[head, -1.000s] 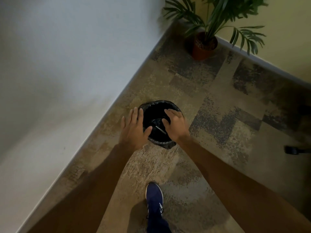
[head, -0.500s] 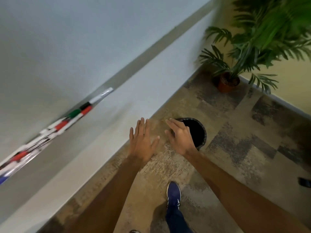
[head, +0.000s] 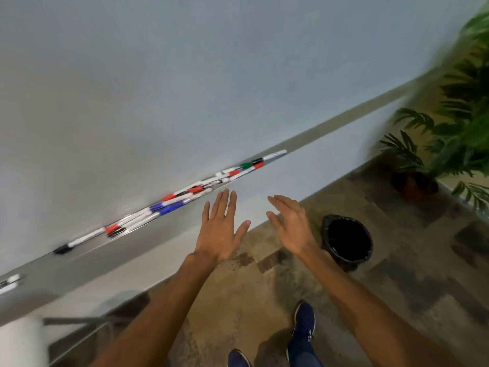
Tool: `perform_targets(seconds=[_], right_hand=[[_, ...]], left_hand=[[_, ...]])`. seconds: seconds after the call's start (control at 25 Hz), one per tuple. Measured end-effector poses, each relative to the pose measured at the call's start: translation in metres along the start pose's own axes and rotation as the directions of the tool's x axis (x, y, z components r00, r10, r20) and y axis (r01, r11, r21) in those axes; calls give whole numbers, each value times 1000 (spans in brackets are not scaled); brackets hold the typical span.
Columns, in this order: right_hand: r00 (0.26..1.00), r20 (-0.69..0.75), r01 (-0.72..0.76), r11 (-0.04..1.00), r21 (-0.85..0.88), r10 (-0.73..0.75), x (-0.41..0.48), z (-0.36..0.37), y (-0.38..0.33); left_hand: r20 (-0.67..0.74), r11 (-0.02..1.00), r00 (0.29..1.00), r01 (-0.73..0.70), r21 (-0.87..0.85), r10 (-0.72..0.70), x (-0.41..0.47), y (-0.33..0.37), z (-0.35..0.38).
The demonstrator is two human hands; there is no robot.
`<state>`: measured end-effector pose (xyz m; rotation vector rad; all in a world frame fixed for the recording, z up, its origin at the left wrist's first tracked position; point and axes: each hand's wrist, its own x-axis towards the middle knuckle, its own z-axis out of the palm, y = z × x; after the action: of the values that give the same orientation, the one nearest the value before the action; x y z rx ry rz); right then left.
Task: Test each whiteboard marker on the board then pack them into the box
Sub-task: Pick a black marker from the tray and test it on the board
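Note:
Several whiteboard markers [head: 182, 197] with red, blue, green and black caps lie in a row on the board's ledge [head: 87, 263], running from lower left to upper right. The whiteboard [head: 158, 88] fills the upper left. My left hand [head: 221, 229] hovers just below and right of the marker row, fingers straight, holding nothing. My right hand [head: 291, 226] is beside it, fingers relaxed and also empty. No box is in sight.
A black-lined waste bin [head: 346, 239] stands on the carpet right of my right hand. A potted plant [head: 434, 154] sits in the far right corner. A metal stand or chair frame [head: 79, 329] is at lower left. My shoes [head: 304, 324] are below.
The view has swung up and left from the bin to the board ledge. Both hands left the bin and rose toward the markers, empty and spread.

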<state>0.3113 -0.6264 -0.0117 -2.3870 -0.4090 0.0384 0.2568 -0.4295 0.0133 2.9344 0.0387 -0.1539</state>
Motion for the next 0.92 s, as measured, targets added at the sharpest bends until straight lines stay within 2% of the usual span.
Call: perform_targets(seconds=[0.24, 0.44, 0.6, 0.76, 0.92], right_hand=[[986, 95, 135, 991, 20, -137, -15, 41, -110], [937, 197, 283, 957, 60, -289, -11, 77, -187], [860, 259, 439, 896, 66, -440, 2, 108, -232], [787, 299, 536, 838, 104, -540, 17, 143, -270], [673, 372, 650, 751, 116, -640, 40, 180, -300]], left_hand=[[-123, 989, 981, 148, 1, -147, -93, -87, -51], [-222, 940, 913, 334, -74, -342, -156, -152, -73], [-229, 870, 839, 480, -113, -493, -186, -192, -79], [-197, 793, 769, 588, -158, -609, -201, -221, -81], [-165, 721, 702, 675, -158, -693, -208, -246, -82]])
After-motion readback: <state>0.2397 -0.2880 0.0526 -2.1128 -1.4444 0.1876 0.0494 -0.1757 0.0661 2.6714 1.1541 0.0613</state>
